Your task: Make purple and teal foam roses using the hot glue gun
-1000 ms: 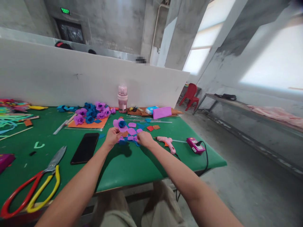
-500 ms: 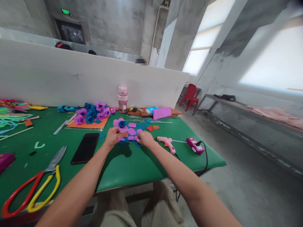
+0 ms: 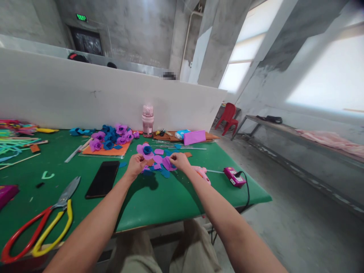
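My left hand (image 3: 137,165) is closed on a craft flower (image 3: 145,150) with purple outer petals and a blue centre, held just above the table. To its right, my right hand (image 3: 181,161) pinches a loose purple petal (image 3: 167,163). Below and between the hands lie scattered purple, blue and brown petal pieces (image 3: 158,159). A pink glue gun (image 3: 203,174) rests beside my right wrist, partly hidden by the forearm. Finished purple and blue flowers (image 3: 109,135) are heaped on an orange sheet (image 3: 105,151) at the back left.
Scissors (image 3: 64,197) with red and yellow handles and a black phone (image 3: 102,179) lie on the left. A pink bottle (image 3: 148,120) stands by the white partition (image 3: 113,94). A purple power strip (image 3: 234,177) with a black cable sits at the right edge. Coloured strips (image 3: 17,144) lie far left.
My right hand has lifted slightly up and to the right, now with a purple petal between its fingers. My left hand holds the flower in nearly the same place.
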Tool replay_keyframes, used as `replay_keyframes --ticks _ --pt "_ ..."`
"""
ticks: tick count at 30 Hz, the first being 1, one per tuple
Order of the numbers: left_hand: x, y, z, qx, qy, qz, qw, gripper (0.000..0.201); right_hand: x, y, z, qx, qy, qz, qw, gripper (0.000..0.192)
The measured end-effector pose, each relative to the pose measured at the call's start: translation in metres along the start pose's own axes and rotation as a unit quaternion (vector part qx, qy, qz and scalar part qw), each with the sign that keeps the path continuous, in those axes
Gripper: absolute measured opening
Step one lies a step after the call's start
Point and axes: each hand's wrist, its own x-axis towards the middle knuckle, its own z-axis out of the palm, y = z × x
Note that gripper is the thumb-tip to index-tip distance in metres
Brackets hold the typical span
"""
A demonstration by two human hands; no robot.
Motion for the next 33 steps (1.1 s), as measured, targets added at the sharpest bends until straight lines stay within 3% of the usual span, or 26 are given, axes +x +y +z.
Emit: replay_keyframes --ticks 4,7,9,11,16,21,24,26,28,29,31,33 --pt "0.001 -0.002 0.003 0.012 0.002 0.008 1.000 0.019 0.002 0.002 0.002 0.145 -0.014 0.042 0.988 0.018" --pt "0.004 -0.008 0.003 0.027 0.006 0.012 1.000 0.019 -0.001 0.001 0.005 0.264 -0.023 0.078 0.961 0.019" --pt "0.005 -0.011 0.001 0.096 0.005 -0.002 0.995 0.019 -0.005 0.000 0.005 0.338 -0.027 0.101 0.935 0.019" --pt "0.006 -0.013 -0.002 0.216 -0.015 -0.020 0.976 0.018 -0.011 0.000 0.004 0.405 -0.028 0.120 0.906 0.019" --pt "0.003 -0.012 -0.008 0.450 -0.068 -0.003 0.891 0.023 -0.029 0.008 0.001 0.542 -0.013 0.154 0.826 0.018" --pt "0.001 -0.015 -0.010 0.523 -0.111 -0.001 0.845 0.029 -0.053 0.010 -0.004 0.629 0.008 0.172 0.758 0.015" --pt "-0.001 -0.006 -0.010 0.546 -0.081 0.013 0.834 0.029 -0.073 0.004 -0.008 0.660 0.012 0.177 0.730 0.015" --pt "-0.007 0.008 -0.005 0.529 -0.043 0.046 0.847 0.029 -0.087 -0.002 -0.009 0.675 0.010 0.177 0.716 0.016" --pt "-0.020 0.026 0.002 0.424 -0.081 0.073 0.899 0.023 -0.101 -0.008 -0.008 0.691 0.007 0.170 0.702 0.019" --pt "-0.030 0.035 0.007 0.347 -0.107 0.057 0.930 0.021 -0.107 -0.011 -0.007 0.701 0.007 0.164 0.694 0.021" --pt "-0.055 0.052 0.018 0.165 -0.144 -0.035 0.975 0.025 -0.118 -0.017 -0.004 0.715 0.016 0.160 0.680 0.024" --pt "-0.083 0.064 0.027 0.011 -0.117 -0.122 0.986 0.030 -0.127 -0.024 0.000 0.731 0.032 0.167 0.661 0.025"
